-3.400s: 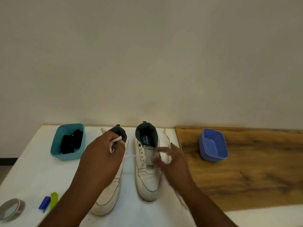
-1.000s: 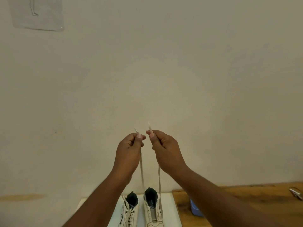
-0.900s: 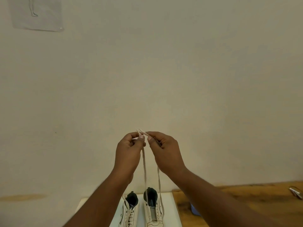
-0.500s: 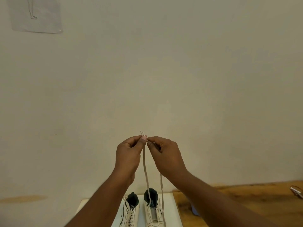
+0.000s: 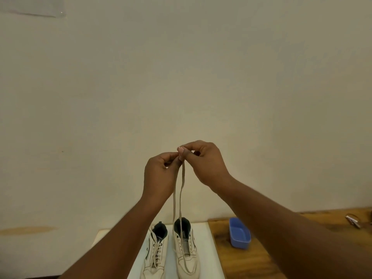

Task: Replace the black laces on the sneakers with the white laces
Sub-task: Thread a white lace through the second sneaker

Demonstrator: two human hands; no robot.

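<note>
Two white sneakers stand side by side on a white mat [image 5: 209, 248] at the bottom of the view. The left sneaker [image 5: 156, 252] is laced in white. The right sneaker [image 5: 186, 250] has a white lace [image 5: 177, 198] threaded low down, and both its strands rise taut from the shoe. High above the shoes my left hand [image 5: 161, 176] and my right hand [image 5: 203, 162] meet, each pinching one end of that lace between thumb and fingers. The tips are hidden in the fingers.
An empty blue tub [image 5: 239, 233] sits on the wooden table [image 5: 261, 258] right of the mat. A small metallic object [image 5: 352, 220] lies at the far right. A plain wall fills the view behind.
The lace ends, held apart a second ago, are now pressed together between both hands. The hands stay raised and the two strands hang closer together.
</note>
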